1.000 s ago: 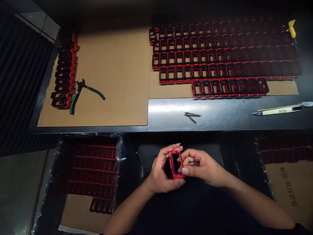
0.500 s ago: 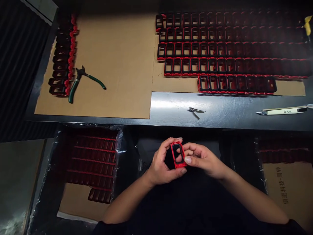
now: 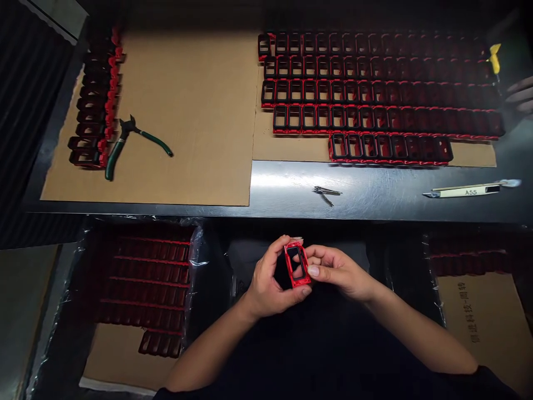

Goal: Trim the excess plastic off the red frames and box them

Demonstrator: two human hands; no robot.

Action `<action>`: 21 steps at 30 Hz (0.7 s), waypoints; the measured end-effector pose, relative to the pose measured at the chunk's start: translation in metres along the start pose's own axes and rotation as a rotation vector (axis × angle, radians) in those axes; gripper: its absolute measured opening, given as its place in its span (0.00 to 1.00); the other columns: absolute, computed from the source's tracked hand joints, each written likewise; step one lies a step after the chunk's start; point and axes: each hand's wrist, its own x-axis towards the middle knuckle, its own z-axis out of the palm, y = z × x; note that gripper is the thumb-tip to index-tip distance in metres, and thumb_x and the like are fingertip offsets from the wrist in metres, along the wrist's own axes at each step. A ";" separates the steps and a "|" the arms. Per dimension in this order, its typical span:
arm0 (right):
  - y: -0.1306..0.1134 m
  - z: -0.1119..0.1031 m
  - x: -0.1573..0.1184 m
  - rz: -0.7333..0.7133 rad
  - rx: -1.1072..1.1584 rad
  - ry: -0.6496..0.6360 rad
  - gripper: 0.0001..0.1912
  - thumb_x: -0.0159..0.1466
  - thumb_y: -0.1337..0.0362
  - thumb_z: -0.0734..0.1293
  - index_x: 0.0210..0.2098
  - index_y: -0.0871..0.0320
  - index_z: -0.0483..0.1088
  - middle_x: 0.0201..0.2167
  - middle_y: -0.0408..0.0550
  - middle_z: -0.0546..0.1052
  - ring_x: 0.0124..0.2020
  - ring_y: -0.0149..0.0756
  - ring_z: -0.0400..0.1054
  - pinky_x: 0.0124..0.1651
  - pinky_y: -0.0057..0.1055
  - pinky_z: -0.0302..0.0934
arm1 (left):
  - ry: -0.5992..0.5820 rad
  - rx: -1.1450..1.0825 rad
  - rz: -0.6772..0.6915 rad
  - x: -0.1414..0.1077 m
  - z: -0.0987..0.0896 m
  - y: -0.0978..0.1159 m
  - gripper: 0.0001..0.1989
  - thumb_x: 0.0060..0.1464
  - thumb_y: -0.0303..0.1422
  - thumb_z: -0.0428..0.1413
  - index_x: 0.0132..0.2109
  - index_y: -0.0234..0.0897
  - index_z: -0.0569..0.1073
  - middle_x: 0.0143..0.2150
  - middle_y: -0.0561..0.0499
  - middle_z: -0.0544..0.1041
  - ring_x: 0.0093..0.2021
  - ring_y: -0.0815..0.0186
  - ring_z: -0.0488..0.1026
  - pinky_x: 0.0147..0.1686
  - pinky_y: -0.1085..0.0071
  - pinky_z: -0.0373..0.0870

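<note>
A small red and black rectangular frame [image 3: 297, 282], open through its middle, is held in front of my body below the bench edge. My left hand [image 3: 270, 280] grips it by its two ends, with the fingers at the top and the thumb at the bottom. On the frame's right side, my right hand [image 3: 339, 272] pinches the edge with its thumb in front. Some right fingertips show through the opening. What the frame's back touches is hidden.
Rows of like frames [image 3: 366, 119] stand on cardboard at the bench's right, and a column [image 3: 91, 130] at the left. Green-handled pliers [image 3: 117, 153], a nail clipper [image 3: 327, 193] and a knife marked A55 [image 3: 468, 191] lie about. Boxes of frames [image 3: 145, 280] flank me. Another person's hand [image 3: 520, 95] shows far right.
The view has shifted a little, so the bench contents sit further left and lower. The frame is turned slightly in my hands. Another person's hand has come into view at the right edge.
</note>
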 end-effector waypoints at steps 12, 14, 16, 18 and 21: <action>0.008 -0.001 0.000 -0.051 0.130 -0.029 0.22 0.60 0.57 0.77 0.48 0.57 0.70 0.42 0.48 0.80 0.39 0.32 0.77 0.39 0.27 0.69 | -0.015 0.024 -0.008 0.002 0.002 0.002 0.43 0.54 0.41 0.66 0.70 0.44 0.53 0.63 0.37 0.72 0.60 0.52 0.74 0.61 0.53 0.71; 0.008 0.001 0.001 -0.075 0.140 -0.034 0.21 0.60 0.58 0.77 0.47 0.57 0.70 0.41 0.47 0.79 0.38 0.31 0.77 0.40 0.28 0.69 | -0.014 0.067 -0.001 0.002 0.002 0.002 0.44 0.53 0.40 0.67 0.70 0.43 0.53 0.62 0.36 0.72 0.60 0.51 0.74 0.61 0.51 0.71; 0.008 0.004 0.001 -0.112 0.130 -0.017 0.20 0.59 0.59 0.78 0.46 0.57 0.70 0.39 0.45 0.79 0.36 0.29 0.76 0.40 0.26 0.68 | -0.013 0.110 -0.006 0.002 0.002 0.002 0.44 0.53 0.40 0.67 0.70 0.42 0.54 0.62 0.36 0.73 0.60 0.51 0.74 0.61 0.50 0.70; 0.007 0.006 0.002 -0.137 0.108 0.015 0.21 0.58 0.60 0.79 0.45 0.57 0.70 0.38 0.44 0.78 0.35 0.26 0.75 0.38 0.24 0.67 | -0.013 0.142 -0.017 0.003 0.001 0.002 0.43 0.53 0.41 0.67 0.69 0.41 0.54 0.62 0.36 0.73 0.60 0.50 0.74 0.61 0.49 0.71; 0.008 0.007 0.004 -0.165 0.053 0.075 0.22 0.56 0.59 0.80 0.43 0.57 0.70 0.37 0.42 0.76 0.33 0.24 0.72 0.36 0.21 0.66 | -0.012 0.170 -0.035 0.004 0.000 0.004 0.42 0.52 0.42 0.67 0.67 0.40 0.56 0.60 0.36 0.73 0.59 0.50 0.74 0.60 0.49 0.71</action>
